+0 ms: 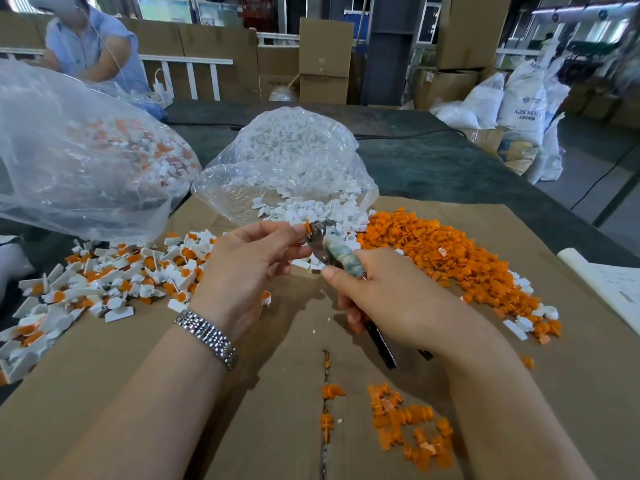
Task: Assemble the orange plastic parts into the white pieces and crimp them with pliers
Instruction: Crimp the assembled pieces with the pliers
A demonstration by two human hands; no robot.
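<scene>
We see one pair of pliers (323, 247) held at the centre of the view, its long axis running from 5 o'clock, where the black handle ends stick out below the palm, up to 11 o'clock, where the metal nose points; the right hand (388, 299) has its grip curled tight round the cloth-wrapped handles, and the nose is pressed together on a single orange part (307, 226). The left hand (249, 268), wearing one metal watch band (207, 336), pinches that same piece with its grip from the 9 o'clock side; the white piece it fits into is hidden behind the fingers. On the cardboard-covered surface (284, 341) we count two clear bags: one of white pieces (291, 161) at 12 o'clock, one of assembled pieces (86, 150) at 10 o'clock. Loose piles are too many to count: assembled pieces (104, 282) at 9 o'clock, orange parts (443, 251) at 2 o'clock, a smaller orange scatter (412, 431) at 5 o'clock
</scene>
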